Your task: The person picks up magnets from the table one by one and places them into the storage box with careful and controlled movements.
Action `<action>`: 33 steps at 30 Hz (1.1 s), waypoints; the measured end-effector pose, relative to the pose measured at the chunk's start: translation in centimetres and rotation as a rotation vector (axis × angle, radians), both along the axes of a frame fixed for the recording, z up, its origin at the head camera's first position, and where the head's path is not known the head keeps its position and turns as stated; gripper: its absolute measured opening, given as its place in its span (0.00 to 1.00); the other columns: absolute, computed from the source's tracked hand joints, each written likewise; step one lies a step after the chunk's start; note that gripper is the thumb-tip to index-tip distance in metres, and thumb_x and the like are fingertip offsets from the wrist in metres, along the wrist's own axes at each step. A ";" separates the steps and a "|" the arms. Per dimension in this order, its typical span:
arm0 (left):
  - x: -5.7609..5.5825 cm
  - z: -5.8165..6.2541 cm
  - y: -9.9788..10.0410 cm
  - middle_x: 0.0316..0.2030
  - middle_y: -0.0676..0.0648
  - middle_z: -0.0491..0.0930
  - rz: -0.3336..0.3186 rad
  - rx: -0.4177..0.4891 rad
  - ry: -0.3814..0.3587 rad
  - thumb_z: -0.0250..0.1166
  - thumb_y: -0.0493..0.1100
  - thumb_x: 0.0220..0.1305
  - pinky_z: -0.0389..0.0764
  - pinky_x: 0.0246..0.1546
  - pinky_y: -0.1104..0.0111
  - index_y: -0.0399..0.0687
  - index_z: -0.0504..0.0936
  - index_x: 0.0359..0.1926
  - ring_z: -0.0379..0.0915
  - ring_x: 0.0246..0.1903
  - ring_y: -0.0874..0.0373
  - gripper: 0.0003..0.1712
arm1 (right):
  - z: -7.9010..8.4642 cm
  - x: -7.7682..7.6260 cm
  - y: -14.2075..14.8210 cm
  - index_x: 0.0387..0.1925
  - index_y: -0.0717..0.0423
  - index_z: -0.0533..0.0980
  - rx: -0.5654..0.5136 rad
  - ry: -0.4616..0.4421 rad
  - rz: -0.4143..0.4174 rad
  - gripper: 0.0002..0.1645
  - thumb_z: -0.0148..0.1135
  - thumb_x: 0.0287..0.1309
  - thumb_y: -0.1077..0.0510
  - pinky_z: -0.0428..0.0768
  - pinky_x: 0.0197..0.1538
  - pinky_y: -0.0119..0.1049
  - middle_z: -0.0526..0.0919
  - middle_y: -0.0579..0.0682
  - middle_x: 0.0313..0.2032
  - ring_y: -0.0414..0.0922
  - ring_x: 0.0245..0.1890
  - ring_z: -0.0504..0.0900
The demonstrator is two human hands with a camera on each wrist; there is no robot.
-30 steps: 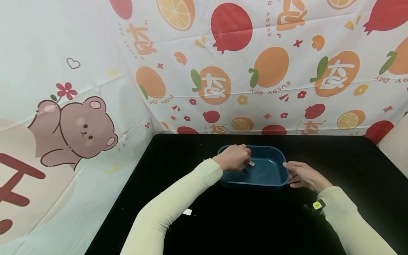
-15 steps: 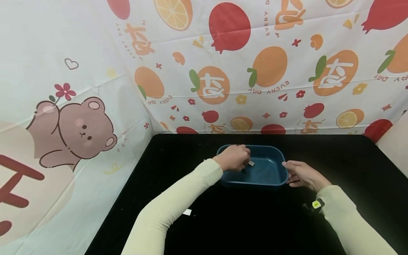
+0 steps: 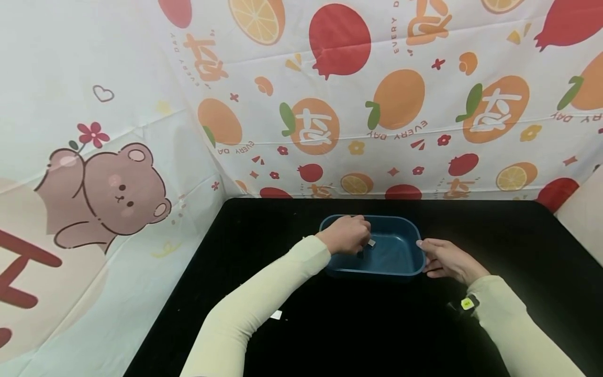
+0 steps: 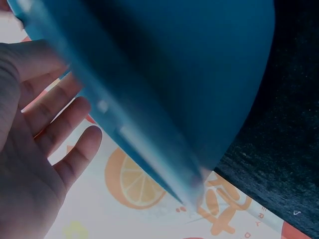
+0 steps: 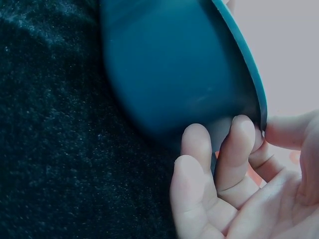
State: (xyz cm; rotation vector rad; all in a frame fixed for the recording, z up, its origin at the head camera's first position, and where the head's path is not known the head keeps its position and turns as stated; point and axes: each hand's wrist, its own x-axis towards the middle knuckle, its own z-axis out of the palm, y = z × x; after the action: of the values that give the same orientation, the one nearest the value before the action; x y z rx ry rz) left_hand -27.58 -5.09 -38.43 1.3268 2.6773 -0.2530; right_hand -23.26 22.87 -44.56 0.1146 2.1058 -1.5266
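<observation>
A blue rectangular plastic basin (image 3: 393,251) is at the middle of the black table. My left hand (image 3: 347,234) is over its left part, fingers bent downward. At those fingertips a small silver-grey piece (image 3: 371,243) pokes out, with a dark bit (image 3: 360,254) below the hand. The left wrist view shows three fingers (image 4: 65,112) loosely extended past the basin's rim (image 4: 134,142), which hides the pinching tips. My right hand (image 3: 452,260) holds the basin's right end, thumb (image 5: 289,130) on the rim and the other fingers (image 5: 197,144) against the outer wall.
A small white piece (image 3: 276,314) lies on the black tabletop (image 3: 358,330), partly behind the left sleeve (image 3: 254,303). A cloth printed with fruit (image 3: 278,68) hangs along the back edge, another with a bear (image 3: 127,191) on the left. The right wrist carries a yellow-labelled device (image 3: 467,303).
</observation>
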 end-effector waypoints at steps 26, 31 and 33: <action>0.0 0.6 -2.2 0.51 0.52 0.82 0.026 0.106 0.027 0.64 0.44 0.67 0.80 0.49 0.66 0.55 0.89 0.41 0.74 0.51 0.57 0.08 | -0.1 -0.1 0.0 0.40 0.50 0.74 -0.010 0.004 0.005 0.21 0.48 0.73 0.38 0.86 0.37 0.37 0.78 0.44 0.26 0.41 0.30 0.83; 0.3 1.5 -4.0 0.49 0.53 0.83 0.076 0.150 0.028 0.66 0.44 0.66 0.80 0.48 0.67 0.55 0.89 0.39 0.74 0.48 0.58 0.06 | 0.0 -0.1 0.0 0.42 0.52 0.74 0.006 -0.002 0.004 0.22 0.47 0.73 0.39 0.86 0.38 0.37 0.78 0.45 0.27 0.42 0.30 0.83; 0.4 1.7 -4.7 0.49 0.53 0.83 0.089 0.163 0.033 0.66 0.44 0.65 0.80 0.48 0.67 0.55 0.89 0.39 0.74 0.48 0.58 0.06 | 0.0 -0.1 -0.1 0.43 0.53 0.74 0.009 -0.002 0.008 0.22 0.46 0.74 0.39 0.86 0.38 0.37 0.78 0.45 0.27 0.42 0.30 0.83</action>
State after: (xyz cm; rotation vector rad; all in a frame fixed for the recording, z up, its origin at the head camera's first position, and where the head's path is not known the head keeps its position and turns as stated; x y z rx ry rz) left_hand -27.14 -9.77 -36.72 1.2508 2.8285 -0.0474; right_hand -23.33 22.80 -44.59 0.1108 2.1092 -1.5112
